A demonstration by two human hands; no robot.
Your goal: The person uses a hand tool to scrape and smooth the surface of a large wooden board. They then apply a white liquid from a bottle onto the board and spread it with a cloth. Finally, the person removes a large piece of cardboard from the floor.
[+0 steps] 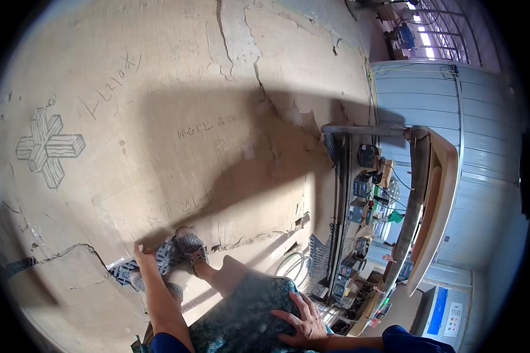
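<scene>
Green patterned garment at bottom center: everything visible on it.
The green garment looks like soft cloth, dark green with small paler motifs. It is worn, spread across the picture's lower middle and cut off by the lower edge. A bare leg emerges at its upper left. The right hand, fingers spread, appears to rest on its right side.

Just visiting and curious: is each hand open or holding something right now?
Left hand: near the tan board; grip cannot be told.
Right hand: open, spread on the green patterned garment.
</scene>
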